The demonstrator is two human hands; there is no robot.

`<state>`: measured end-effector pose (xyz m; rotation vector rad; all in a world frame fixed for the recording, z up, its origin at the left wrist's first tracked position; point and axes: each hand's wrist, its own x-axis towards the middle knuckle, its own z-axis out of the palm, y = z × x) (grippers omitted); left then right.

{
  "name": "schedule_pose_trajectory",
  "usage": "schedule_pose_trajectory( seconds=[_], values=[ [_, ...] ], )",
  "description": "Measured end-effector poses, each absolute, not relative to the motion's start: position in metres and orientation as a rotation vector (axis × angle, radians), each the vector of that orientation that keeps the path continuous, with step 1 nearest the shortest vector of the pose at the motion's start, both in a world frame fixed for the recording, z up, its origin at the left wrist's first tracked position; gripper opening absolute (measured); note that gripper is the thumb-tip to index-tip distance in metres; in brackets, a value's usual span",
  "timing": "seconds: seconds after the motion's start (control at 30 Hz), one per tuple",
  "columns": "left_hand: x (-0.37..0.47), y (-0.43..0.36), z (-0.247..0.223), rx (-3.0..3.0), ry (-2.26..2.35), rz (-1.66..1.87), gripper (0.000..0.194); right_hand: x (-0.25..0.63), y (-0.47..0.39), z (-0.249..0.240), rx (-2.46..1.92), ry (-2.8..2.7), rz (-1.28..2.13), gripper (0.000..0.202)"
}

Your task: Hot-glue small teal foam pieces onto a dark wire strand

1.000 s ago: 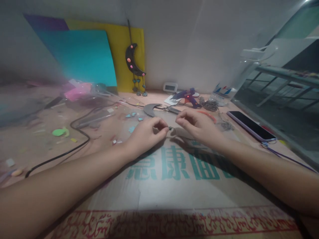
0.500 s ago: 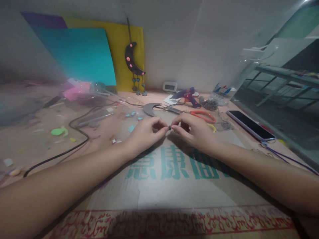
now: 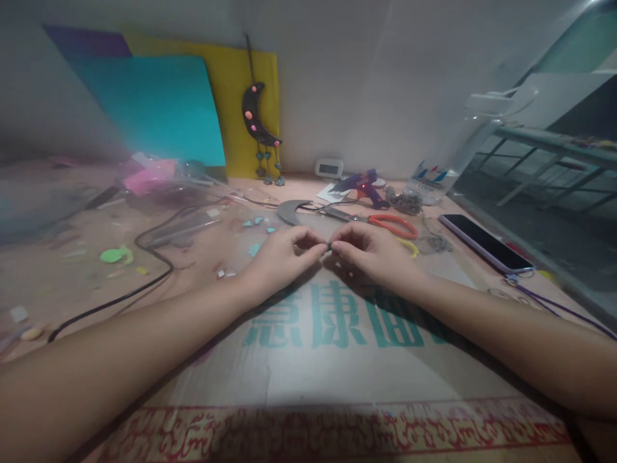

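Head view: the small dark piece [image 3: 330, 246] is mostly covered, its shape indistinct; left hand [image 3: 282, 256] and right hand [image 3: 375, 254] are each closed to a thumb-and-finger pinch on it, above the printed sheet [image 3: 337, 379], near the grey crescent [image 3: 288, 212]

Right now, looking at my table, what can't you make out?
All in the head view:
Dark piece between the left hand and right hand: tiny, mostly covered by fingertips; its shape is unclear.
White device's screen: too small to read.
Pink bundle: blurred; contents unclear.
Green lettering: right end hidden by the right forearm.
Black cable: near end hidden by the left forearm.
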<state>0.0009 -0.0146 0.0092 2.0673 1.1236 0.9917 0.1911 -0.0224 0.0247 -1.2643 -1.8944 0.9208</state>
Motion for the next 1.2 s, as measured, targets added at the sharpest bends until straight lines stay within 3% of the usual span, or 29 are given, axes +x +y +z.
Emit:
schedule_pose_trajectory(
  seconds=[0.43,0.63,0.87,1.2],
  values=[
    [0.003,-0.015,0.014,2.030,1.179,0.997,0.014,0.188,-0.023,0.024,-1.217,-1.835,0.984,0.016],
    [0.002,-0.014,0.015,1.949,1.201,0.997,0.016,0.191,-0.021,0.029,-1.235,-1.742,1.258,0.026],
    [0.001,-0.013,0.012,1.976,1.174,1.032,0.019,0.190,-0.019,0.020,-1.173,-1.555,1.481,0.024],
    [0.002,-0.014,0.015,2.006,1.198,1.018,0.017,0.183,-0.022,0.015,-1.183,-1.384,1.510,0.024]
  ],
)
